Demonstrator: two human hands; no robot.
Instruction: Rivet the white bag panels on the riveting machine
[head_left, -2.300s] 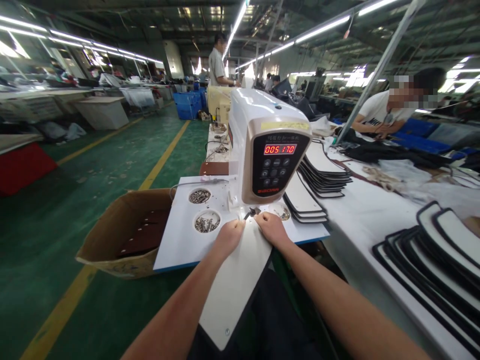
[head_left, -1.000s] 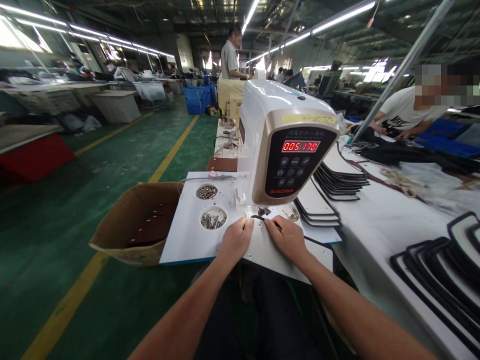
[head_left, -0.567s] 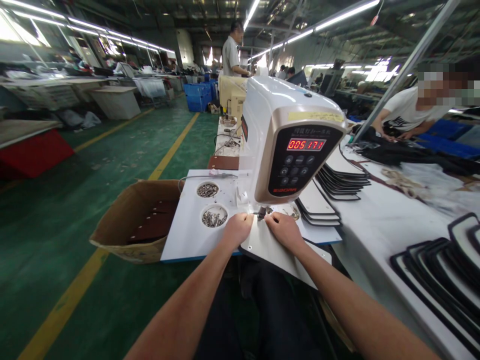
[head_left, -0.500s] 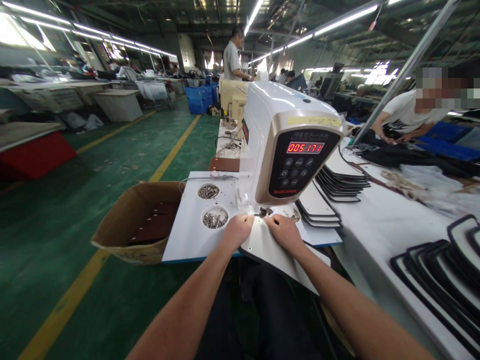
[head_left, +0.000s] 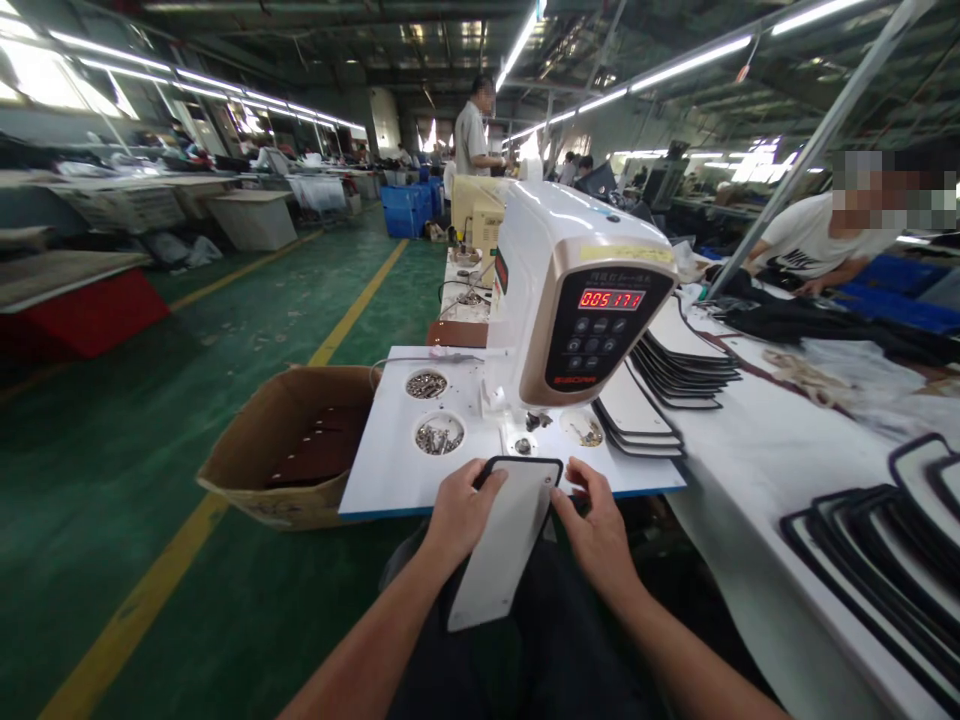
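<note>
A white panel with black edging (head_left: pixel 504 535) tilts down toward my lap, with small metal rivets or holes near its corners. My left hand (head_left: pixel 463 508) grips its upper left edge, thumb on the white face. At the upper right corner is my right hand (head_left: pixel 596 520), thumb and fingers apart, the thumb at or just beside the edge; contact is hard to make out. Just beyond the panel stands a white and gold riveting machine (head_left: pixel 517 310) with a red digital display (head_left: pixel 611 299). Its lower die (head_left: pixel 523 446) shows uncovered on the white worktop (head_left: pixel 386 440).
Cups of metal fasteners (head_left: pixel 439 436) are set into the worktop. Left of it is a cardboard box (head_left: pixel 285 490) with brown pieces. Stacked panels (head_left: pixel 637 415) lie to the right, more black-edged panels (head_left: pixel 862 560) nearer me. A co-worker (head_left: pixel 817 235) leans over the right table.
Both hands have drawn the panel back from under the machine head toward me and turned it. My right hand has loosened its grip and its fingers are spread. The display still reads the same.
</note>
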